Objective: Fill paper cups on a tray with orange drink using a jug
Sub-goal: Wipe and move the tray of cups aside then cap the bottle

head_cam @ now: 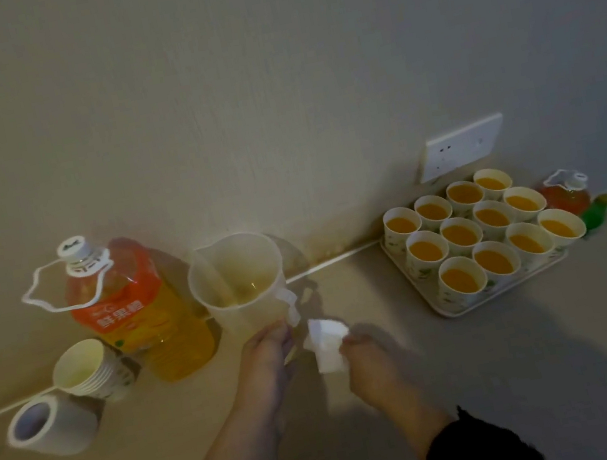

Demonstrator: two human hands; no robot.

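A white socket plate (459, 147) is mounted low on the wall (266, 74), just above the counter (482, 380). A small bottle (567, 193) with a white cap and reddish contents is stood by the wall, behind the right corner of the tray (466, 308). A green object (597, 212), too blurred to identify, is seen just beside it. A white tape roll (50, 426) is placed at the counter's left end. A crumpled tissue (325, 341) is held near the middle.

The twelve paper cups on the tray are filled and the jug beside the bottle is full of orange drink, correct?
Not quite: the head view shows the translucent plastic jug almost empty. The twelve paper cups on the pale rectangular tray are filled.
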